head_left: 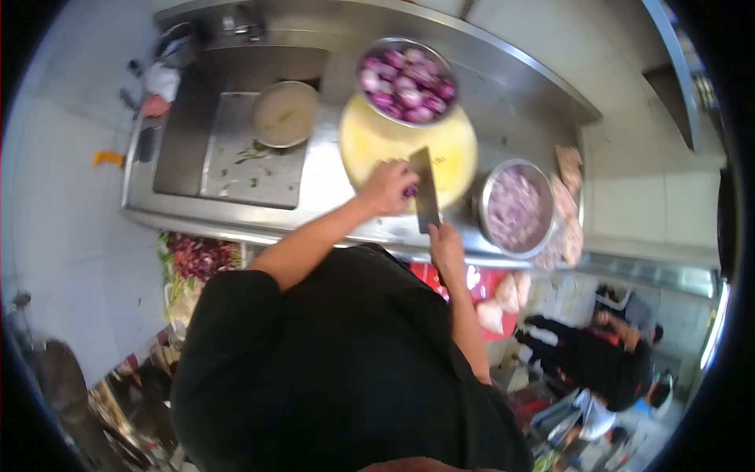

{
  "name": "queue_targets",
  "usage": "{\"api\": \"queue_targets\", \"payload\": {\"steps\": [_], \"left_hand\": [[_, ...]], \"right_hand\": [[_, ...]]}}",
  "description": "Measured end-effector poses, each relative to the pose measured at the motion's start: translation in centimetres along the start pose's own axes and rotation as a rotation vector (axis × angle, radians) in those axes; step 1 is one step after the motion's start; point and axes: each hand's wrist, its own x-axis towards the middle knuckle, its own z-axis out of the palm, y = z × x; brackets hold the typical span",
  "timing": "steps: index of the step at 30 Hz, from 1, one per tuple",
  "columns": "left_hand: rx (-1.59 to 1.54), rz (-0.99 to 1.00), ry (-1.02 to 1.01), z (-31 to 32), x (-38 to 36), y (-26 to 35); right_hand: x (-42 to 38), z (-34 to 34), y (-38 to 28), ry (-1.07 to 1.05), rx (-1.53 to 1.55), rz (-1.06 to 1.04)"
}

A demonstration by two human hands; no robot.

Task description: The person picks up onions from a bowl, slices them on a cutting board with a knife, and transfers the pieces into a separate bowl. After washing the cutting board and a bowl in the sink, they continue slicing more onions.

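My right hand point(447, 244) grips the handle of a cleaver point(425, 189), whose broad blade stands over the near part of a round yellow cutting board point(363, 149). Just left of the blade, my left hand point(385, 189) is closed on a small purple onion point(410, 191), mostly covered by the fingers. At the board's far side a metal bowl of peeled purple onions point(409, 90) overlaps its edge. To the right of the board stands a metal bowl holding chopped onion point(515, 208).
Left of the board is a steel sink point(177, 169) with a bowl of cloudy water point(285, 116) and green scraps. Wrapped packages point(570, 224) line the counter's right end. Below the counter sit onion skins point(200, 256) and a red container point(495, 322). Another person point(598, 358) is behind, at right.
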Motion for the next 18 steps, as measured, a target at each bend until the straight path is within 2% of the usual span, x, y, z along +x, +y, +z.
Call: {"api": "queue_targets", "payload": {"steps": [2,3,4,7,13,18], "left_hand": [[0.055,-0.015,-0.152,0.9,0.3,-1.4],[0.036,0.013,-0.187,0.9,0.6,-2.0],[-0.046,-0.040,-0.240,-0.3,1.1,-1.4],[-0.184,-0.048,-0.158,-2.3,0.8,0.0],[-0.220,0.035,-0.278,-1.8,1.6,-0.4],[-0.195,0.053,-0.285,-1.8,1.9,-0.4]], "right_hand": [[-0.6,-0.8,0.1,0.008,-0.045,0.056],[-0.9,-1.1,0.2,-0.015,-0.057,0.078],[-1.5,-1.3,0.2,0.015,-0.081,0.049],[-2.7,-1.8,-1.2,0.035,-0.162,0.015],[-2.9,-1.4,-2.3,-0.014,-0.177,0.027],[-3.5,-2.6,-3.6,0.008,-0.157,-0.006]]}}
